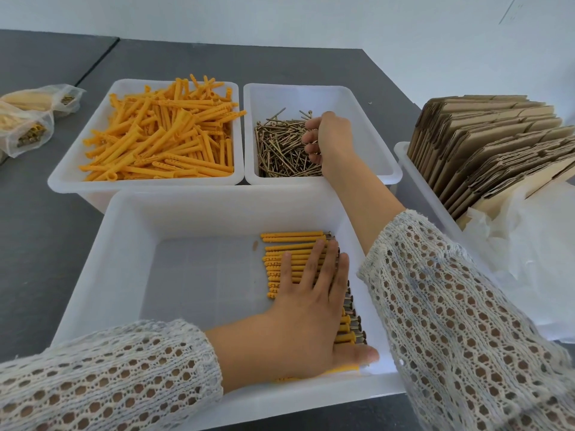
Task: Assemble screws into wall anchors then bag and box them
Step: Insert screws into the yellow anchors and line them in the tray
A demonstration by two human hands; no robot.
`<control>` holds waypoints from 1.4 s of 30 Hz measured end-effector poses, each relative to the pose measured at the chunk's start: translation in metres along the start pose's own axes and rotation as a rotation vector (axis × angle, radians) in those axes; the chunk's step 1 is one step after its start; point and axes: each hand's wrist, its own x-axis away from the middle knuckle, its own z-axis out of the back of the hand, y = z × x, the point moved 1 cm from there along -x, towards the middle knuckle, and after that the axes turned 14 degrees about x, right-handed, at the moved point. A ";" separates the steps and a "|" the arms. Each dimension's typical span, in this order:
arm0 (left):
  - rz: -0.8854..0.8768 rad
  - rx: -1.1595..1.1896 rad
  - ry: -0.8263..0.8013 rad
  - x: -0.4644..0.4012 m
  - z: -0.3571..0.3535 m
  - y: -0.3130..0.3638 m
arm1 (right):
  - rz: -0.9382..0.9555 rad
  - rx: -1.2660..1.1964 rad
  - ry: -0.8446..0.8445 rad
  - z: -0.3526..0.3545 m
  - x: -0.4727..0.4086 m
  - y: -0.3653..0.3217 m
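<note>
— Over the screw bin (320, 94), our right hand (329, 138) is down among the loose screws (280, 147), fingers curled into the pile. We judge we're at the assembly step, gathering screws for more anchors.

— Is it holding any?

— Looks like it: a few screws show between the curled fingers, though we cannot count them.

— And our left hand (311, 303)?

— Flat, fingers straight and a little spread, pressing on the row of finished anchors (289, 244) in the near bin (124, 259). That row lies side by side against the bin's right wall, screw heads pointing right.

— What does the next move call for?

— Lifting the screws clear without spilling, then taking an orange anchor (161, 135) from the far left bin (77, 169), we'd say. The left hand must let go of the row first.

— Bagging and boxing?

— Not yet, in our judgement. Filled bags (28, 119) sit far left; flat cartons (485, 141) stand at the right, beside the clear plastic bags (529, 244).
</note>
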 end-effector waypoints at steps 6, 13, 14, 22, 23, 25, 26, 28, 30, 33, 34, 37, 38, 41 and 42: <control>-0.013 0.012 -0.041 -0.001 0.000 0.000 | -0.006 0.000 0.003 -0.001 -0.001 0.000; 0.054 0.032 0.010 -0.009 0.006 -0.013 | -0.012 -0.004 0.001 0.000 -0.002 0.000; 0.064 0.043 -0.001 -0.010 0.006 -0.015 | -0.014 -0.004 0.003 0.000 -0.002 0.000; 0.020 0.166 -0.004 -0.013 0.016 -0.022 | -0.035 0.043 0.003 -0.001 -0.001 0.000; 0.015 0.172 -0.013 -0.013 0.018 -0.022 | -0.036 0.053 -0.003 -0.001 -0.001 0.000; 0.012 0.179 -0.023 -0.012 0.020 -0.022 | -0.033 0.067 -0.012 -0.001 -0.001 0.000; 0.013 0.186 -0.023 -0.012 0.022 -0.021 | -0.034 0.069 -0.015 -0.001 -0.001 0.001; 0.013 0.210 -0.009 -0.012 0.028 -0.019 | -0.028 0.076 -0.016 -0.001 -0.001 0.001; -0.015 0.179 0.139 -0.014 0.041 -0.015 | -0.015 0.098 -0.004 -0.001 -0.001 0.002; -0.087 0.152 0.615 -0.015 0.078 -0.021 | 0.031 0.206 0.029 -0.003 -0.004 0.004; -0.082 0.140 0.727 -0.014 0.089 -0.027 | 0.048 0.263 0.036 -0.004 -0.005 0.005; -0.101 0.106 0.936 -0.008 0.111 -0.053 | 0.128 0.438 0.039 -0.007 -0.005 0.007; -0.111 0.090 1.001 -0.006 0.116 -0.063 | 0.161 0.502 0.033 -0.008 -0.004 0.007; 0.001 0.028 1.108 -0.004 0.128 -0.089 | 0.225 0.824 -0.053 -0.014 0.001 0.005; 0.086 0.014 1.103 -0.004 0.130 -0.096 | 0.223 0.943 -0.097 -0.017 0.004 0.006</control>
